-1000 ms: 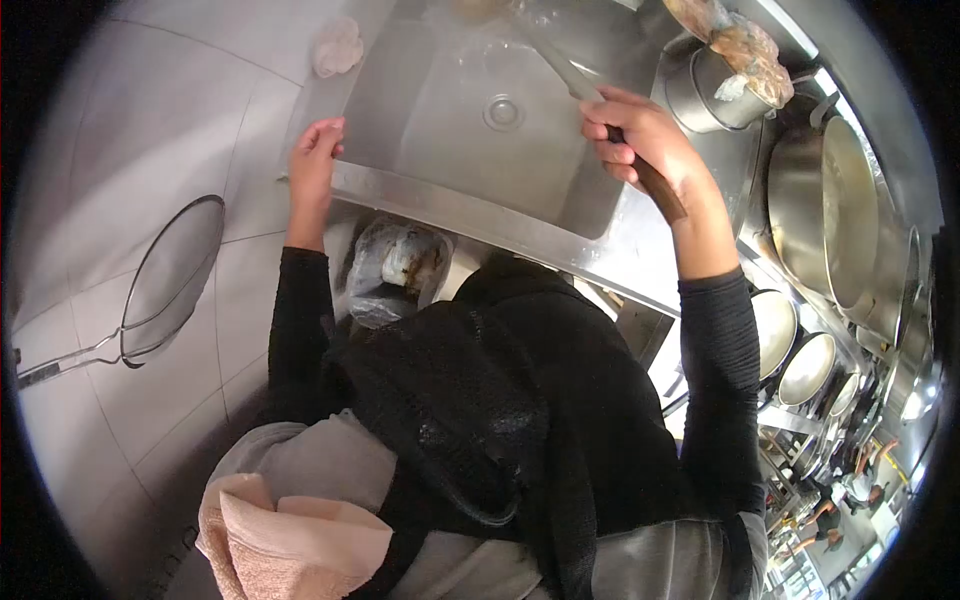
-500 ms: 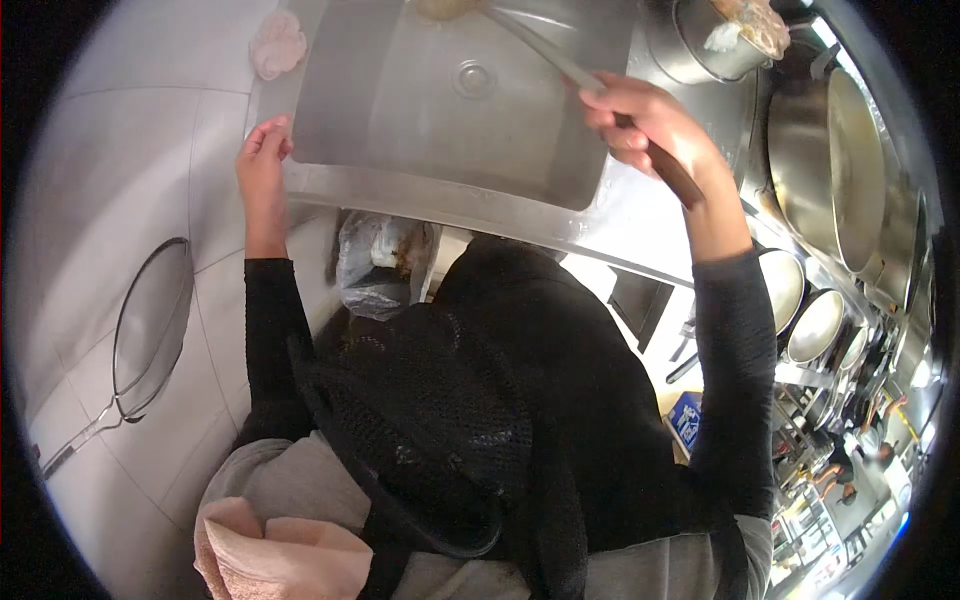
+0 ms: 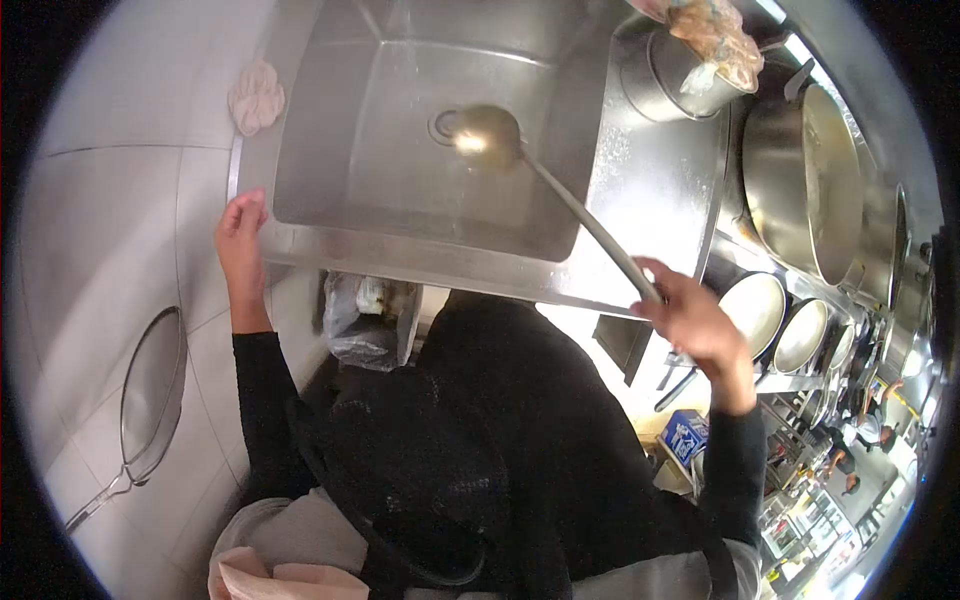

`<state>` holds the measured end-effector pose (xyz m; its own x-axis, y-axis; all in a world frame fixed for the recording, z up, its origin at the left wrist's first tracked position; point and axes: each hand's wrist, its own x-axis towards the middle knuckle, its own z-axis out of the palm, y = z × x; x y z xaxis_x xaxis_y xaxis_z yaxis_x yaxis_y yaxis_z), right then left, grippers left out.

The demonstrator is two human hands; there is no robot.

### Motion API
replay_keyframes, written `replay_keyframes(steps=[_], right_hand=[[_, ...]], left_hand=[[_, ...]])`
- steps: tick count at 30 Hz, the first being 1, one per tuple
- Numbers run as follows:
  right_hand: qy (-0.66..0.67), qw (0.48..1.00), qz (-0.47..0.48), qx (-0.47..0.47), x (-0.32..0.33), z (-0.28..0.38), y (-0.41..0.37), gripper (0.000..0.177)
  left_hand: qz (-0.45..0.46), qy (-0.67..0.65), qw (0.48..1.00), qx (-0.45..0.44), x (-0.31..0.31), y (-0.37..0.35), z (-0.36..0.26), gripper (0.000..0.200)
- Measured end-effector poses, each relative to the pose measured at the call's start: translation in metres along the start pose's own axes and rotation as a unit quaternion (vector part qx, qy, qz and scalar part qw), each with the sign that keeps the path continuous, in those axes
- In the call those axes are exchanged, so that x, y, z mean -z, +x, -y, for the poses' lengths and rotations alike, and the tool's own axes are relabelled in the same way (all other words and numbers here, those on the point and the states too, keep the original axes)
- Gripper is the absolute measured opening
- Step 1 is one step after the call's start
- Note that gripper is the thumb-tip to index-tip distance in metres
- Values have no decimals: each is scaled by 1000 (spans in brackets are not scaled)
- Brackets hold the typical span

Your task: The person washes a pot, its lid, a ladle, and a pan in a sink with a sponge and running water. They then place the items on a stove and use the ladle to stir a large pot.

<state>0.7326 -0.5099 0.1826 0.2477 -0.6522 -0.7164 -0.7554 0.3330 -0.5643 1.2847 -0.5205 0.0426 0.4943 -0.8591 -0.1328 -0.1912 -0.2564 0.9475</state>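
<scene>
Inside the steel sink [image 3: 430,235], near its drain, hangs the bowl of a long-handled ladle [image 3: 490,138], slightly blurred. My right hand [image 3: 695,320] is wrapped round the ladle's handle, beyond the sink's front right edge. At the left front corner of the sink rim, my left hand [image 3: 243,225] has its fingers curled together; whether anything is between them cannot be made out. A crumpled pale pink cloth [image 3: 256,98] lies on the rim above that hand.
A steel pot [image 3: 660,80] with food or scraps on top stands right of the sink. Further right are a large pot [image 3: 800,180] and several pans. Below sits a lined bin [image 3: 370,320]. A strainer [image 3: 152,400] hangs on the left wall. People appear far right.
My right hand has moved down and right in view, bringing the ladle's bowl from the top of the view to near the drain. The camera view has shifted, showing more of the sink.
</scene>
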Motion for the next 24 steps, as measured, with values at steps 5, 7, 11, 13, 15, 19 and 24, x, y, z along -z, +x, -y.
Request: replay_keyframes(steps=[5,7,11,13,15,19,24], right_hand=[[-173,953,-232,88,-40,-43,-44,56],[-109,945,-292,100,-55,-65,-45,46],[28,932,-354,76,-81,-47,-60,36],[82,936,-340,44,-92,-51,-61,34],[53,939,-333,75,-104,-62,-59,29],[309,933,-181,-33,-116,-50,-70,30],[532,843,-72,-15,-86,3,-50,36]], left_hand=[[8,16,1000,-21,-31,17,-13,22],[16,18,998,-66,-63,22,-43,24],[41,33,999,2,-115,46,-100,29],[62,-97,988,-105,-145,106,-103,40],[55,7,952,-302,-179,150,-161,48],[142,-76,938,-307,-265,257,-218,29],[373,77,913,-146,-332,240,-267,53]])
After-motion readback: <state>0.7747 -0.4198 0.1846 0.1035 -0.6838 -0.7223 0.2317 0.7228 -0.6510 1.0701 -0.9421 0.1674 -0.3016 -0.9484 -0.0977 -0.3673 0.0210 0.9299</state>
